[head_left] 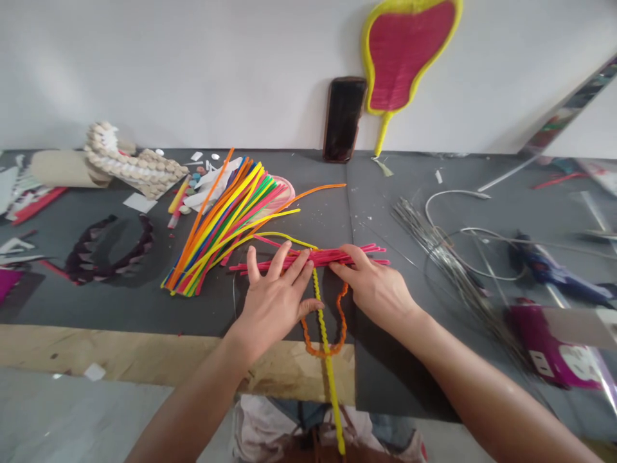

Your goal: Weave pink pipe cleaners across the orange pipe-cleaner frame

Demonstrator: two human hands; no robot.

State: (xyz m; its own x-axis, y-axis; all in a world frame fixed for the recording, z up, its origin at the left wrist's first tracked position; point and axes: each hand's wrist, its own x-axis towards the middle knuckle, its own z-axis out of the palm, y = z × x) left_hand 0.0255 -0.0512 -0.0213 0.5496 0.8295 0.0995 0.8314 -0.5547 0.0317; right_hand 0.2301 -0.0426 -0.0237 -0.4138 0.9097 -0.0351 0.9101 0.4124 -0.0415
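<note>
Pink pipe cleaners (369, 256) lie crosswise in a loose bundle on the dark worktop. My left hand (277, 292) rests flat over the bundle's left part, fingers spread. At the right part, my right hand (378, 286) has its fingers closed around the pink stems. Under the bundle runs a twisted yellow stem (324, 328), which continues toward me past the table edge. A crimped orange loop (344, 315) hangs from the bundle and crosses the yellow stem. Left of my hands fans a bunch of many-coloured pipe cleaners (222, 231).
A phone (344, 119) leans on the wall beside a pink fan with yellow edging (409, 54). To the right lie thin wires (434, 247) and a blue glue gun (554, 267). A dark headband (110, 251) and a cardboard roll (67, 168) lie left.
</note>
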